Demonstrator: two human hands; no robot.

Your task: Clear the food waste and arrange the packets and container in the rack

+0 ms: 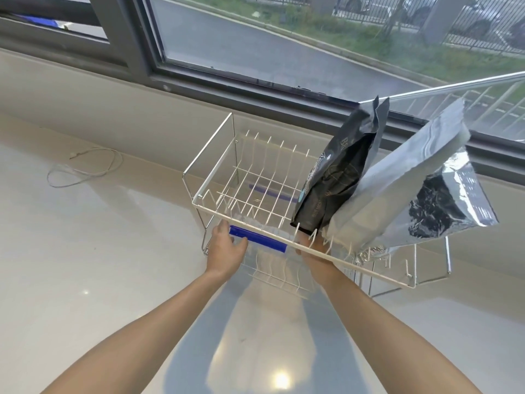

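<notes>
A two-tier white wire rack [216, 177] stands on the pale counter by the window. A black packet [335, 177] and a silver foil packet [397, 200] lean upright in the right side of its upper tier. A clear container with blue clips [257, 240] sits in the lower tier, under the upper shelf. My left hand [227, 248] grips the container's left end. My right hand [312, 248] holds its right end, partly hidden behind the upper tier's front wire.
A thin white cable [85, 172] lies looped on the counter at the left. The window sill and dark window frame [255, 89] run close behind the rack. A metal rail [454, 86] crosses at the upper right.
</notes>
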